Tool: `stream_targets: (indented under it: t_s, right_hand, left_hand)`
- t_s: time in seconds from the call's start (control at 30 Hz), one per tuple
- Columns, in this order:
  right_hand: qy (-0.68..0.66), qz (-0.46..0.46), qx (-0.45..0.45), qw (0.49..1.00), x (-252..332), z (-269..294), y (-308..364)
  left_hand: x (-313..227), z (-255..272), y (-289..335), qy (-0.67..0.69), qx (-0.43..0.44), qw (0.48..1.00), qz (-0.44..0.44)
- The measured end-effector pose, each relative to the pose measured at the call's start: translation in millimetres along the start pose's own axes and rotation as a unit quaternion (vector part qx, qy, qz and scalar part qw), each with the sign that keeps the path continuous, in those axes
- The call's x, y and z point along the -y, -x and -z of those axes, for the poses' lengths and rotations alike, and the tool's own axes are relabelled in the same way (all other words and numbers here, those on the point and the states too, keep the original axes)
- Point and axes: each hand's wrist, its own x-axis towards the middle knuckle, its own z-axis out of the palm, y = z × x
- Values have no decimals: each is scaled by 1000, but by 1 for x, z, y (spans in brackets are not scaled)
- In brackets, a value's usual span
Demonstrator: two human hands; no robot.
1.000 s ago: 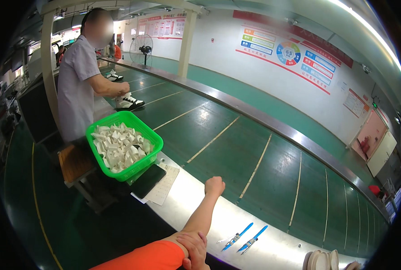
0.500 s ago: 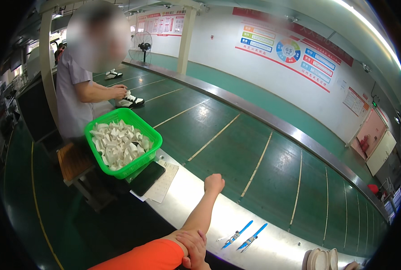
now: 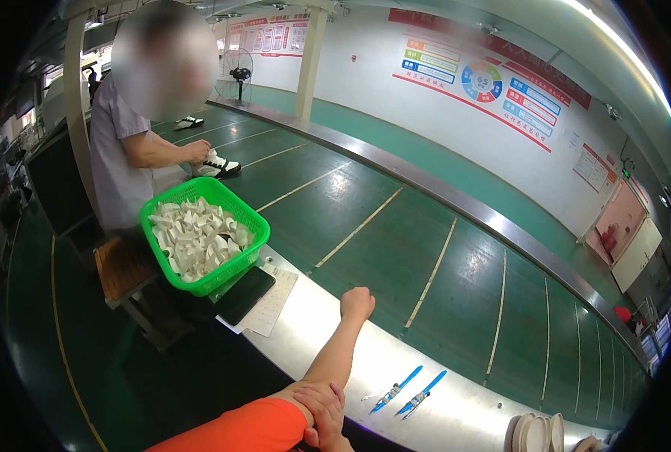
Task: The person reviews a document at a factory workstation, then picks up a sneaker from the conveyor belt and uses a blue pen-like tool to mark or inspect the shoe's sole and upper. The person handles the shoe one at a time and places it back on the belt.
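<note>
My left arm, in an orange sleeve (image 3: pixel 237 428), reaches out over the metal table edge (image 3: pixel 328 324). At its end my left hand (image 3: pixel 358 303) is closed in a fist at the border of the green conveyor belt, with nothing seen in it. My right hand (image 3: pixel 322 410) is wrapped round my left arm just below the sleeve, near the elbow. To the right of that arm, two slim blue tools with metal fittings (image 3: pixel 397 389) lie side by side on the metal surface, apart from both hands.
A green plastic basket (image 3: pixel 256 242) full of white curved pieces stands at the left. Beside it lie a black phone (image 3: pixel 247 295) and a paper sheet (image 3: pixel 279 305). Beige round pieces (image 3: pixel 535 435) sit at the lower right. A co-worker (image 3: pixel 117 166) handles a white-and-black shoe (image 3: pixel 219 166) on the belt.
My hands keep the same hold and place. The co-worker's hands have lifted slightly at the shoe, and the view has shifted a little.
</note>
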Motion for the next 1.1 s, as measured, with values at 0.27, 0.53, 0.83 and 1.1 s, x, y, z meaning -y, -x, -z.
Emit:
stream_targets:
  t_s: [0.27,0.53,0.83,1.1]
  right_hand:
    - [36,-13,10,999,-6,-6,14]
    - [41,44,-16,998,-25,-13,39]
    - [112,-265,-42,957,-7,20,108]
    - [-32,-421,-198,885,46,60,197]
  left_hand:
    - [4,-4,-1,16,3,1000,4]
    - [4,-4,1,36,-8,999,-13]
    - [32,82,40,216,-145,921,-291]
    - [172,161,142,-271,-84,958,-29]
